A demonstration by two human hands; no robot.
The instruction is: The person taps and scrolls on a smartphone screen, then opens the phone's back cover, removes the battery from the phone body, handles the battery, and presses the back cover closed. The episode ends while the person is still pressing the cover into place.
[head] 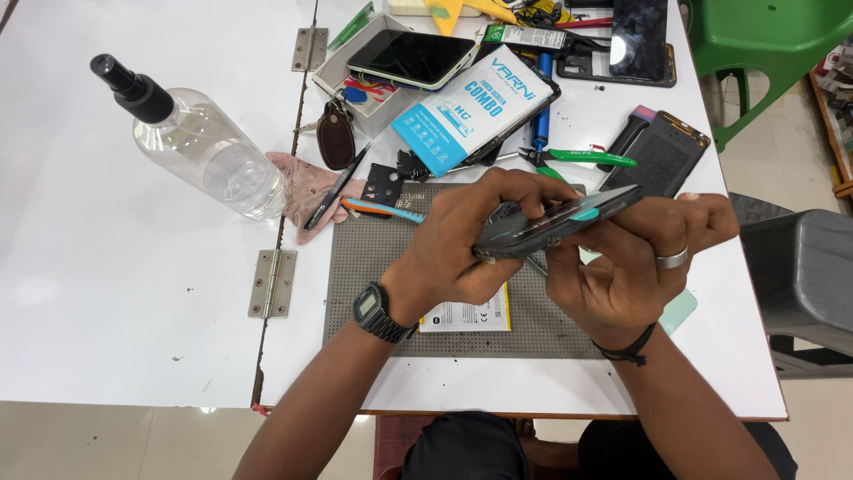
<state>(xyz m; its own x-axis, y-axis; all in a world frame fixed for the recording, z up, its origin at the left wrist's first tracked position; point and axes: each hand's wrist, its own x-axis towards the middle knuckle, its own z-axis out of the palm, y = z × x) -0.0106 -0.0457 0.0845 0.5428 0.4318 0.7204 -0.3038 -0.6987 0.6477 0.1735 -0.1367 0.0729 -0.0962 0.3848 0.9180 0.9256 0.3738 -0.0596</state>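
Note:
Both hands hold a dark smartphone [542,229] edge-on above a grey work mat [373,276]. My left hand [462,240] grips its near end, fingers curled over the top edge. Gripping the far end from below is my right hand [631,262], which wears a ring, and a teal pick [585,214] sits at the phone's edge by its thumb. A flat battery [466,316] with a yellow stripe lies on the mat under my left wrist.
A clear spray bottle [200,151] lies at the left beside a pink cloth [302,182]. Behind the mat are a blue-and-white screen package [471,111], a phone in a box [409,55], green-handled cutters [577,157], a black phone frame [662,160] and another phone [638,36]. A grey stool [800,276] stands at the right.

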